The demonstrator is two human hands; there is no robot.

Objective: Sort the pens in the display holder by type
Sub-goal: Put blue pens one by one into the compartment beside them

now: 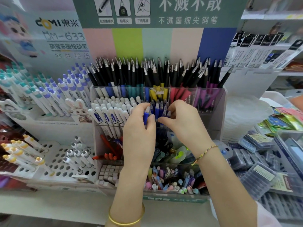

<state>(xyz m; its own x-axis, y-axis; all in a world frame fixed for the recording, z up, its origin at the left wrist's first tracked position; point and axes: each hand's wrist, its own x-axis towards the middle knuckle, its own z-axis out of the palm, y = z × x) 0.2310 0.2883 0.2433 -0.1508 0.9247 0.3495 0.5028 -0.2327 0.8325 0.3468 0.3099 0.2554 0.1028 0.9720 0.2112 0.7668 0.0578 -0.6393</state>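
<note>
Blue pen (145, 116) is pinched in the left hand (139, 126), thumb and curled fingers round the barrel, cap end up, at the left edge of the blue pens (157, 108). That bunch stands in the middle compartment of the 2nd tier from the far side of the clear acrylic display holder (220, 112). Right hand (182, 122) arches over the right side of the same bunch, fingers curled down into it, thumb out toward the left hand. Cannot tell whether it grips a pen or only touches the caps.

Step in hand, judged: gathering blue pens into 1 compartment. To do it well:
- Lift the held pen straight up so it clears the divider.
- Seat it among its own kind.
- Use the right hand to part or steady the bunch so neighbours do not tip.
- Steer clear of the white pens (113, 112) just left.
- Check type, not colour alone, before letting go.

Hidden or unclear:
- Right fingertips are buried among the pens.
- Lower barrels of the blue pens are behind both hands.
- The compartment under the wrists is mostly covered, and its dark contents are unreadable.
- Pastel pens (172, 181) in the near tier look mixed, types too small to tell.
- Black pens (147, 72) in the far tier show barrel colours only partly through the acrylic.
- Stock at far right is blurred.
</note>
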